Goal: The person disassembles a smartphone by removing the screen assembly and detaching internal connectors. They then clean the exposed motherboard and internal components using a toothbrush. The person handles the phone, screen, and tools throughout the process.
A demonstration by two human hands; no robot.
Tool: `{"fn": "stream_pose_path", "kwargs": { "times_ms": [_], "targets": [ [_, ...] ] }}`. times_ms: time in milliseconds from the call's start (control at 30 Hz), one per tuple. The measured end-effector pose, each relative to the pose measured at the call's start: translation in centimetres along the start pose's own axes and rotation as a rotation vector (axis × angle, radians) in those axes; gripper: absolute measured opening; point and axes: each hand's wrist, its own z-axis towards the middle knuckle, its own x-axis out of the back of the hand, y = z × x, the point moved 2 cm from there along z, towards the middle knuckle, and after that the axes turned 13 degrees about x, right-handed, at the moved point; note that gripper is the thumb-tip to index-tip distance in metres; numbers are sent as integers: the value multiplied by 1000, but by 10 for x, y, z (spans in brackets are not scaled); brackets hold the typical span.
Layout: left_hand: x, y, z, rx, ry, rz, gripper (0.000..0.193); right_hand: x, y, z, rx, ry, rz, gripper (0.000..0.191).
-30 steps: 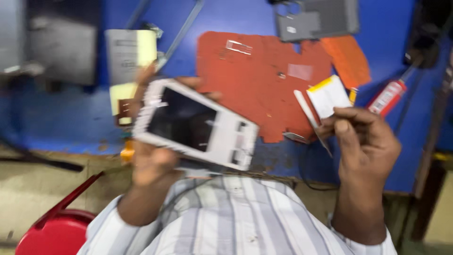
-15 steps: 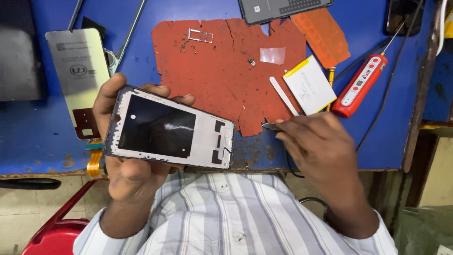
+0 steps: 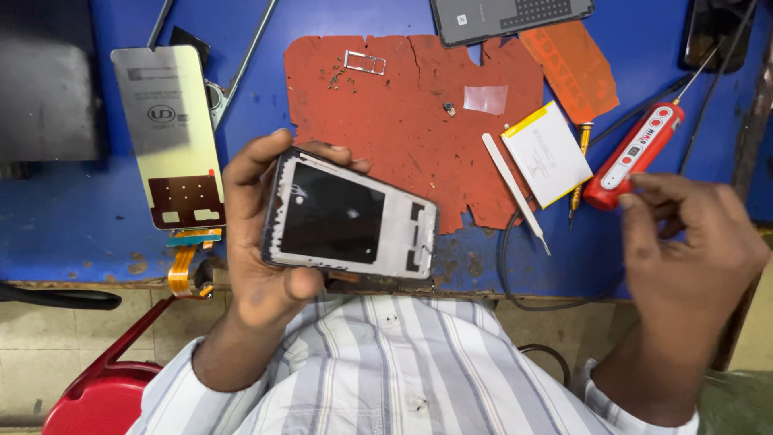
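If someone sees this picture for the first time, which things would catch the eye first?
Most striking is the opened phone frame near the centre, gripped by the left hand. Behind it, a torn red mat covers the blue workbench. The right hand is beside a red handheld tool.

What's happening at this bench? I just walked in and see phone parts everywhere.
A person is working on an opened phone. Their left hand holds the phone frame over the near edge of the blue table. Their right hand reaches toward a red tool. A display panel, white tweezers, a flat battery and small screws on a red mat lie spread out.
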Motion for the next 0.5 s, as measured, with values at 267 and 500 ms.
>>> {"fn": "stream_pose_path", "kwargs": {
  "times_ms": [267, 500],
  "targets": [
    [-12, -3, 12, -17, -74, 62, 97, 4, -3, -6, 81, 9, -176, 18],
    [-13, 3, 7, -67, -23, 134, 96, -40, -59, 5, 168, -142, 73, 25]
  ]
}}
